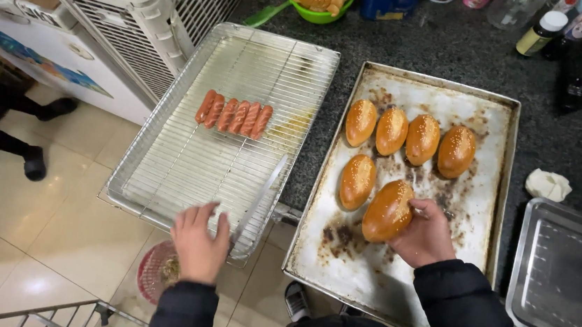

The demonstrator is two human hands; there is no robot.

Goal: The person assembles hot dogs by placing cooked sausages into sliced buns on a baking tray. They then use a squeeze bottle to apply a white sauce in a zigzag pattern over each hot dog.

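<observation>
My right hand [427, 236] grips a golden sesame bun [386, 211] just above a stained baking tray [393, 278]. Several more sesame buns [406, 135] lie in a row and below it on that tray. My left hand [200, 241] rests with fingers spread on the near edge of a wire rack tray [185, 168], holding nothing. Several scored red sausages [233, 116] lie side by side on the rack. A pair of metal tongs [261, 197] lies along the rack's right side.
An empty steel tray [565, 275] sits at the right, a crumpled white paper [548, 184] beside it. Bottles [541, 31] and a green bowl [322, 12] stand at the back of the dark counter. A white appliance [135, 17] stands left. Another person's dark legs [6, 124] stand on the tiled floor.
</observation>
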